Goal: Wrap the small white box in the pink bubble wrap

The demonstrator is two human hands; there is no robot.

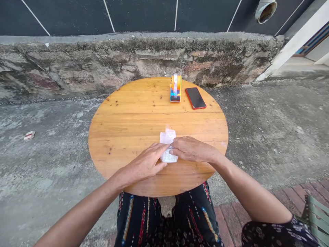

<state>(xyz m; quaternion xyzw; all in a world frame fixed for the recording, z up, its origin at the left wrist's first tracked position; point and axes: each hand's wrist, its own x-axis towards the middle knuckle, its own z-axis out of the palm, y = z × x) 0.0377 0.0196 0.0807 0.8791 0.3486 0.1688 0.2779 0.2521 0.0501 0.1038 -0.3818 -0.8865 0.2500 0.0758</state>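
Note:
A small white packet (169, 157) in thin wrapping lies on the round wooden table (123, 127) in front of me; fine printed marks show on its near face. A loose flap of the wrapping (167, 136) stretches away from me, with a clear strip at its far end. My left hand (150, 159) grips the packet's left side, fingertips on top and thumb apart at the near corner. From the right, my right hand (189, 148) bends over the packet, its fingers pinching the wrapping across the middle. My fingertips partly cover the packet.
Toward the table's far edge stands a yellow and blue tape dispenser (175, 88) with a roll of tape. Right of it lies a phone (195, 98) in a red case. A stone wall base (102, 65) runs behind the table. A slatted green chair (318, 219) is at lower right.

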